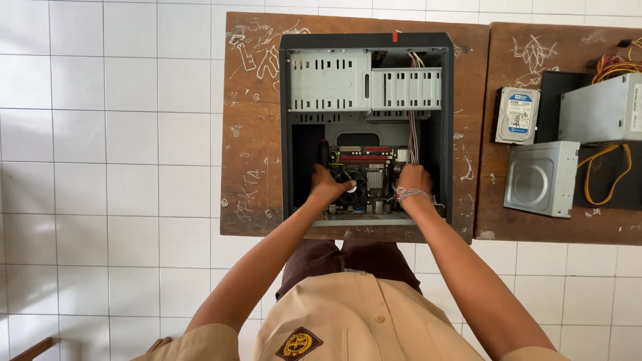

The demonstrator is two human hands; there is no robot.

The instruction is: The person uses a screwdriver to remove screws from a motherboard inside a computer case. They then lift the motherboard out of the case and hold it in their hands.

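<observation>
Computer case (294, 120) open at surface near edge; left hand (329, 185) fingers pinching cooler fan (354, 187), right hand (414, 179) fingers curled on motherboard (364, 155).

An open black computer case (366, 124) lies flat on a scribbled wooden desk, motherboard (361, 177) exposed.

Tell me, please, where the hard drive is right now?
In the head view, the hard drive lies on the right-hand table, just above the silver optical drive.
</observation>
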